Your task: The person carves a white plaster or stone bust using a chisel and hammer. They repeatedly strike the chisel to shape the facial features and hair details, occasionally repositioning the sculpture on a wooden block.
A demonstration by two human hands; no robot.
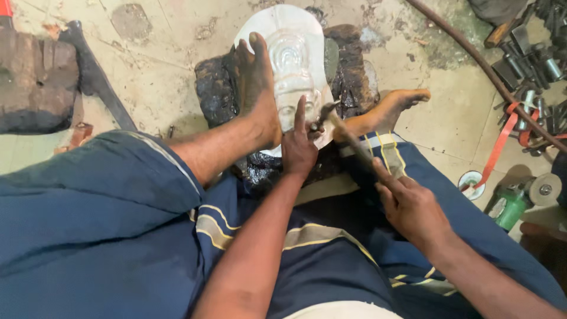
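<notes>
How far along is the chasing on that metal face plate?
Done: the crown and face already stand out in relief on the metal plate. In hand: the left hand steadies a punch at the chin while the right hand holds the hammer. Left: the plain outer rim.

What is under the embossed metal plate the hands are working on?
The metal plate lies on a dark, lumpy black block that shows around its edges. The left foot covers the plate's left side, so the block beneath there, and whatever lies under the block, stays hidden.
</notes>
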